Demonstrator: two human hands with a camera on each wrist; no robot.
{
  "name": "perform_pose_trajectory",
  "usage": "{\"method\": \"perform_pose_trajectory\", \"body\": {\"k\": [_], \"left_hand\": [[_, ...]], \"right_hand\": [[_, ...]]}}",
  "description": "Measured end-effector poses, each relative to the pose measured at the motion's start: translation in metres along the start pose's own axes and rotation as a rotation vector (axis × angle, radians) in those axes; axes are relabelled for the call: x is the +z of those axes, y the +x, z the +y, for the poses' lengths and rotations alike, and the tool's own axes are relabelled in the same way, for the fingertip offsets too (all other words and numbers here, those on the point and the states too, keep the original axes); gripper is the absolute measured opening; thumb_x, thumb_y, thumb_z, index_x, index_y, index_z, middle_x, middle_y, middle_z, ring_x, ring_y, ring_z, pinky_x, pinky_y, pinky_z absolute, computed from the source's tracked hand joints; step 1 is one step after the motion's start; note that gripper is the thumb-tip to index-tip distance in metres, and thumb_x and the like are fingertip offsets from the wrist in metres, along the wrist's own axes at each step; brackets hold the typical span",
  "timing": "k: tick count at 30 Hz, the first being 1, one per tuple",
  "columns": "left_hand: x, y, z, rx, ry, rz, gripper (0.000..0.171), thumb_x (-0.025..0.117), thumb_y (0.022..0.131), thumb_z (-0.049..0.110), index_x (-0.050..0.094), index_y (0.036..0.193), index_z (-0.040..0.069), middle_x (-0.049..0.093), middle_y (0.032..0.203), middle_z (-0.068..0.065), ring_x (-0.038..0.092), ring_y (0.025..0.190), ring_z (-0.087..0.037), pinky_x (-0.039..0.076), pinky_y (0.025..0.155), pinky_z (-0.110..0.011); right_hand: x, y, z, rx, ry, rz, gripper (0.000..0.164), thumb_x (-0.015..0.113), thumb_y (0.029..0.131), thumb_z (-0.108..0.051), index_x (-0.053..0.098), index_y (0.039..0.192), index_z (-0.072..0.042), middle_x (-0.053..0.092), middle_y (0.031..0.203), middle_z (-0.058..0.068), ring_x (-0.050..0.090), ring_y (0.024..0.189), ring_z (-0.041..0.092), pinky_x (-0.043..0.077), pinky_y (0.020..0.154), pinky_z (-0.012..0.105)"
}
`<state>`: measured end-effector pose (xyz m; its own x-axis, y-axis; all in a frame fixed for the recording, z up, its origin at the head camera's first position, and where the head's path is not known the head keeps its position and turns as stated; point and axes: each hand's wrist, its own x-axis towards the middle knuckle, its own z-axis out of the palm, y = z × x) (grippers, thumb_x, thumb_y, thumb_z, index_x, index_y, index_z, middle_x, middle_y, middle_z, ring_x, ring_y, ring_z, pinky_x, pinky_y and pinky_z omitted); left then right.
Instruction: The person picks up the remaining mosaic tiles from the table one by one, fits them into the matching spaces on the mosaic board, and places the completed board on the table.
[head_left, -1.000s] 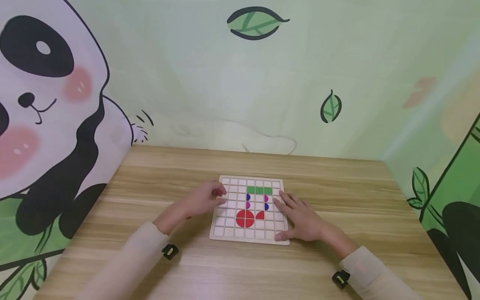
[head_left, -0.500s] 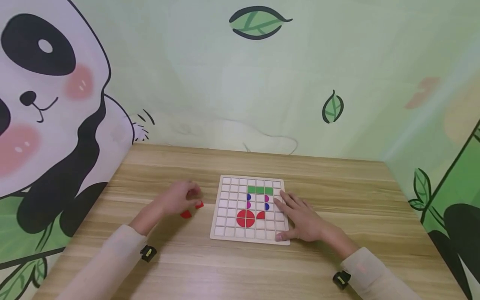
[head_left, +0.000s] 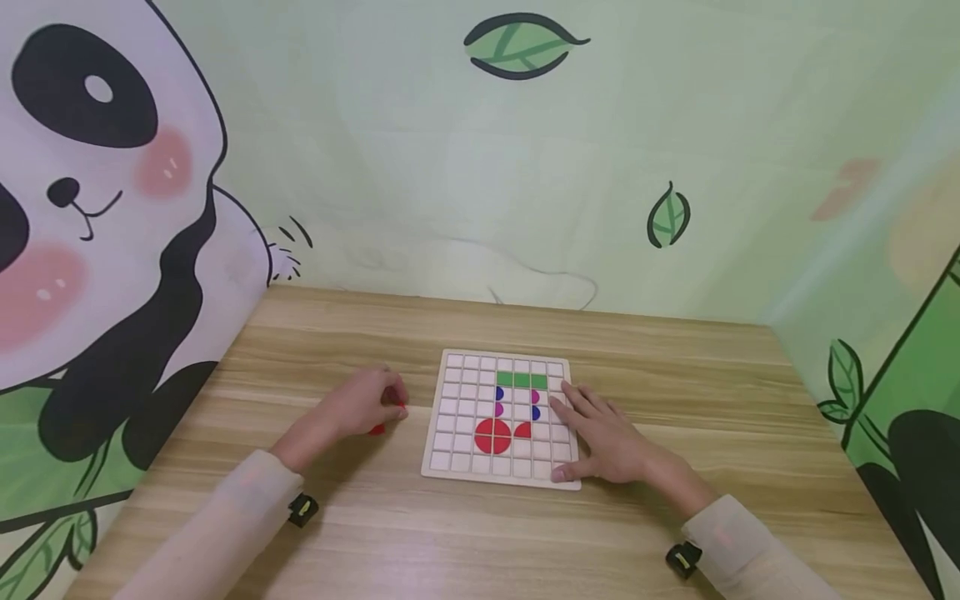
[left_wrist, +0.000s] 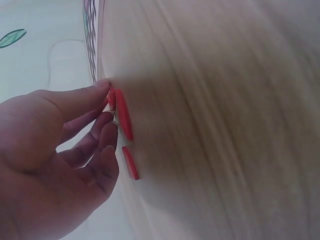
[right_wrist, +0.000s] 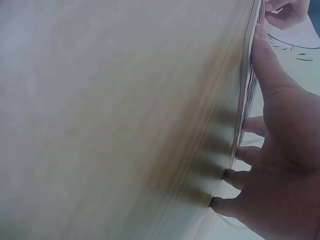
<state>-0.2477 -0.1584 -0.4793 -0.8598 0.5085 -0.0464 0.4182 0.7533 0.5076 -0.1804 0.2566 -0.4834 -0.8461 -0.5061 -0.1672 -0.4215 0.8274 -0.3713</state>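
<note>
Left of the board, my left hand is low over the table, its thumb and fingertips pinching a small red quarter-circle tile. Two more red tiles lie close by in the left wrist view: a longer one beside the fingertips and another nearer the palm. The white square grid board lies flat. My right hand rests with spread fingers on its right edge, thumb at the near corner. On the board sit green squares, blue and magenta half circles, a red circle and one red quarter.
The wooden table reaches back to a pale green wall with painted leaves. A large painted panda covers the left side wall. Sleeves and small black wrist devices are on both forearms.
My left hand has moved left from the board's edge to the loose red tiles, and its fingers have closed on one. The right hand stays on the board.
</note>
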Motion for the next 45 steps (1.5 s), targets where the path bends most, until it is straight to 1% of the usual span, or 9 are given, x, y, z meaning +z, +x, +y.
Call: {"method": "perform_pose_trajectory", "body": {"k": [8, 15, 20, 25, 32, 37, 38, 42, 45], "left_hand": [[0.0, 0.001, 0.001, -0.028, -0.041, -0.007, 0.013, 0.082, 0.094, 0.009, 0.072, 0.102, 0.007, 0.068, 0.093, 0.001, 0.064, 0.089, -0.015, 0.057, 0.085, -0.038], [0.001, 0.003, -0.001, -0.044, -0.057, -0.025, 0.016, 0.081, 0.094, 0.01, 0.073, 0.107, 0.007, 0.07, 0.095, 0.002, 0.066, 0.092, -0.015, 0.058, 0.089, -0.039], [-0.001, 0.005, -0.003, -0.035, -0.056, -0.034, 0.014, 0.08, 0.095, 0.01, 0.074, 0.106, 0.007, 0.071, 0.095, 0.002, 0.066, 0.092, -0.015, 0.058, 0.088, -0.039], [-0.002, 0.005, -0.004, -0.023, -0.068, -0.039, 0.011, 0.08, 0.095, 0.009, 0.072, 0.102, 0.009, 0.069, 0.092, 0.003, 0.065, 0.089, -0.014, 0.057, 0.084, -0.037], [0.0, 0.003, -0.002, 0.037, -0.05, -0.042, 0.013, 0.079, 0.095, 0.007, 0.07, 0.101, 0.014, 0.067, 0.092, 0.006, 0.062, 0.087, -0.014, 0.056, 0.082, -0.037], [0.0, 0.003, 0.003, 0.067, -0.036, -0.034, 0.012, 0.077, 0.096, 0.006, 0.072, 0.103, 0.014, 0.068, 0.093, 0.007, 0.063, 0.089, -0.012, 0.056, 0.085, -0.039], [0.0, 0.004, 0.005, 0.062, -0.035, -0.036, 0.012, 0.077, 0.097, 0.006, 0.072, 0.103, 0.015, 0.069, 0.093, 0.008, 0.063, 0.089, -0.012, 0.056, 0.085, -0.038], [0.0, 0.006, 0.014, 0.059, -0.087, -0.056, 0.009, 0.075, 0.099, 0.009, 0.072, 0.102, 0.017, 0.07, 0.094, 0.007, 0.064, 0.084, -0.011, 0.057, 0.079, -0.035], [-0.001, 0.008, 0.022, 0.076, -0.119, -0.054, 0.008, 0.074, 0.1, 0.01, 0.072, 0.101, 0.017, 0.069, 0.093, 0.007, 0.064, 0.082, -0.013, 0.056, 0.075, -0.034]], "right_hand": [[0.001, 0.0, 0.0, -0.004, -0.009, 0.006, 0.112, 0.078, 0.085, -0.068, 0.028, 0.168, -0.011, 0.011, 0.176, 0.018, 0.009, 0.16, 0.048, 0.013, 0.122, 0.074], [0.001, 0.0, -0.001, -0.004, -0.004, 0.008, 0.111, 0.078, 0.086, -0.066, 0.028, 0.168, -0.01, 0.011, 0.176, 0.018, 0.009, 0.159, 0.049, 0.012, 0.121, 0.075], [0.0, 0.001, 0.0, -0.002, -0.011, 0.005, 0.112, 0.077, 0.085, -0.068, 0.028, 0.168, -0.011, 0.01, 0.176, 0.018, 0.009, 0.16, 0.048, 0.012, 0.122, 0.074], [0.0, 0.002, 0.0, -0.003, -0.009, 0.001, 0.112, 0.077, 0.085, -0.068, 0.028, 0.168, -0.011, 0.01, 0.176, 0.018, 0.008, 0.16, 0.048, 0.012, 0.122, 0.074], [0.0, 0.002, 0.0, -0.004, -0.008, -0.002, 0.112, 0.078, 0.086, -0.067, 0.028, 0.168, -0.01, 0.011, 0.176, 0.018, 0.008, 0.16, 0.049, 0.012, 0.121, 0.074], [0.0, 0.001, 0.001, -0.003, -0.01, -0.002, 0.112, 0.077, 0.085, -0.068, 0.028, 0.168, -0.01, 0.011, 0.176, 0.018, 0.008, 0.16, 0.048, 0.012, 0.122, 0.074], [0.0, 0.001, 0.001, -0.004, -0.009, -0.002, 0.112, 0.077, 0.085, -0.068, 0.028, 0.168, -0.01, 0.011, 0.176, 0.018, 0.008, 0.16, 0.048, 0.012, 0.122, 0.074], [-0.001, 0.0, 0.0, -0.006, -0.008, 0.001, 0.112, 0.078, 0.085, -0.067, 0.029, 0.168, -0.01, 0.011, 0.176, 0.019, 0.008, 0.16, 0.049, 0.012, 0.121, 0.075], [-0.001, 0.0, -0.001, -0.002, -0.009, 0.005, 0.112, 0.078, 0.085, -0.067, 0.029, 0.167, -0.01, 0.011, 0.176, 0.019, 0.008, 0.16, 0.049, 0.012, 0.121, 0.075]]}}
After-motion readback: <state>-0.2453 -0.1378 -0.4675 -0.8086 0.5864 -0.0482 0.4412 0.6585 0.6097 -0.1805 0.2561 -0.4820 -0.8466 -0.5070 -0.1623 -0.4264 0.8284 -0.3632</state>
